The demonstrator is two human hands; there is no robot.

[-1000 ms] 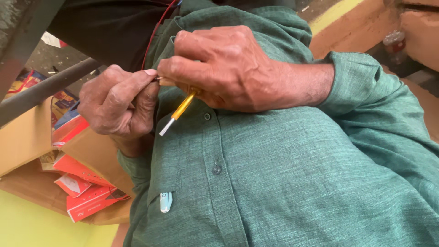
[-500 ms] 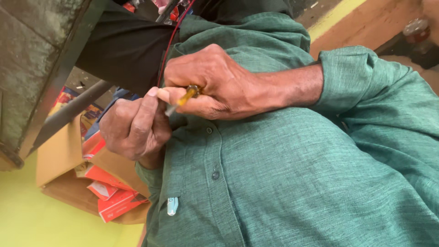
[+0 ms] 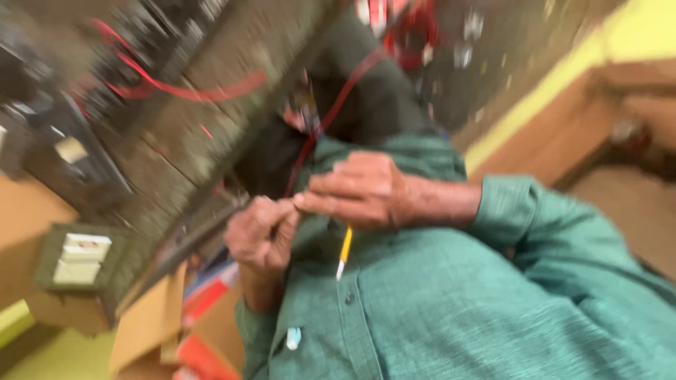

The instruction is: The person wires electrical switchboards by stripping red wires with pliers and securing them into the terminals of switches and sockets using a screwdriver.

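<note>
A yellow tool with a white tip hangs down from the right hand, clenched around its top, over the green shirt. The left hand pinches something too blurred to tell, fingertips touching the right's.

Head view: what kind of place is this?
Probably a small electrical or repair workshop, though the frame is blurred. Red wires run over a cluttered dark workbench, cardboard boxes are stacked below it, and the right hand holds a yellow-handled tool.
</note>
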